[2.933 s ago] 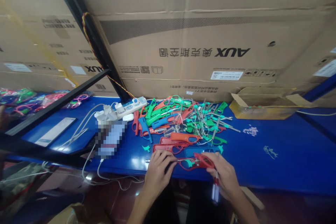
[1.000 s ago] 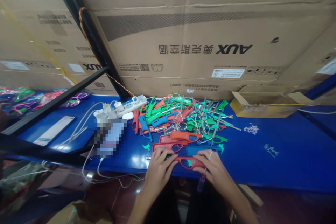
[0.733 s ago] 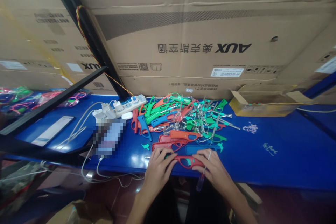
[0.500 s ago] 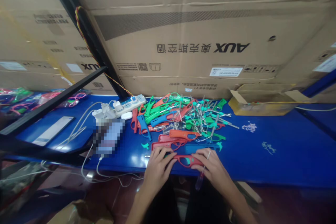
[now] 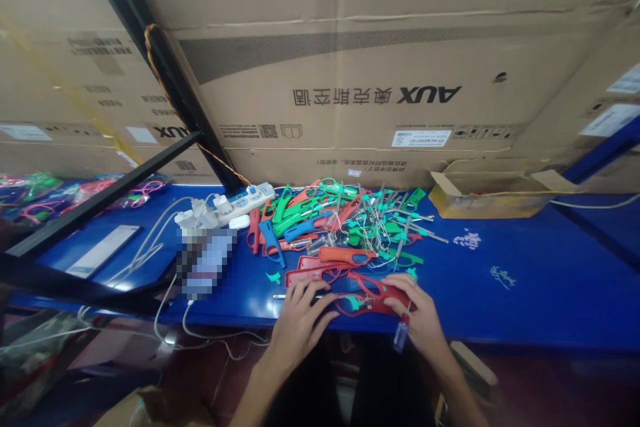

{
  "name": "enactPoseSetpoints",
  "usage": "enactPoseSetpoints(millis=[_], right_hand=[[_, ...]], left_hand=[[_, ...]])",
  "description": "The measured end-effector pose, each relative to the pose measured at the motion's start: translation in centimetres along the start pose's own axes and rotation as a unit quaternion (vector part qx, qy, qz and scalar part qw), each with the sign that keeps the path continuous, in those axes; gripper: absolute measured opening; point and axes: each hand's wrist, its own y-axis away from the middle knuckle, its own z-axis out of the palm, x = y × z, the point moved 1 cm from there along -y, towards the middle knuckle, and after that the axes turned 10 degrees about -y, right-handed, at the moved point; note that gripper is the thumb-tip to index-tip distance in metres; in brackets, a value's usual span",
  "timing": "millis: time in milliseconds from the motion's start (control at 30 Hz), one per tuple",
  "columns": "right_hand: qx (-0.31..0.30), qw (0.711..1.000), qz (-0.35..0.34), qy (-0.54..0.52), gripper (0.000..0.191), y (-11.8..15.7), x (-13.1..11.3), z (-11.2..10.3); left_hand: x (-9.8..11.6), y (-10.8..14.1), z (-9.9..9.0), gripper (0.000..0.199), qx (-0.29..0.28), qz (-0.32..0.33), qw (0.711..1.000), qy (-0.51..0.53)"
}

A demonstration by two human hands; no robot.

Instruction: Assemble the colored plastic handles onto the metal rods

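My left hand grips the front end of a red long-nosed lighter, its fingers closed over it. The metal tube sticks out to the left of that hand, and a green trigger shows in the opened body. In my right hand is a red lighter shell half, tilted up and apart from the front part of the body. A screwdriver with a clear purplish handle is also held in the right hand, pointing down toward me. The right fingertips partly hide the lighter's rear end.
Behind my hands lies a heap of lighter shells and metal tubes with wires. A loose green trigger lies at left. Further left are a power strip, cables and phones. An open cardboard box stands at right.
The red lighter was together; now its shell half is lifted and swung up by my right hand. The screwdriver has shifted slightly right with that hand. The left hand has barely moved.
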Motion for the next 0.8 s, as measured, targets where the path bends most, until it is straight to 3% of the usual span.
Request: enactPoseSetpoints(millis=[167,367,800], right_hand=[[0.0,0.999,0.021,-0.033,0.032,-0.18,-0.25,0.02],[-0.012,0.998,0.04,-0.05,0.031,-0.34,-0.7,0.07],[-0.043,0.996,0.056,-0.045,0.031,-0.43,-0.5,0.27]], left_hand=[[-0.06,0.26,0.42,0.032,0.0,0.021,1.0,-0.019],[-0.17,0.34,0.58,0.025,0.026,0.04,0.998,-0.028],[-0.13,0.29,0.49,0.024,0.008,0.044,0.999,-0.023]])
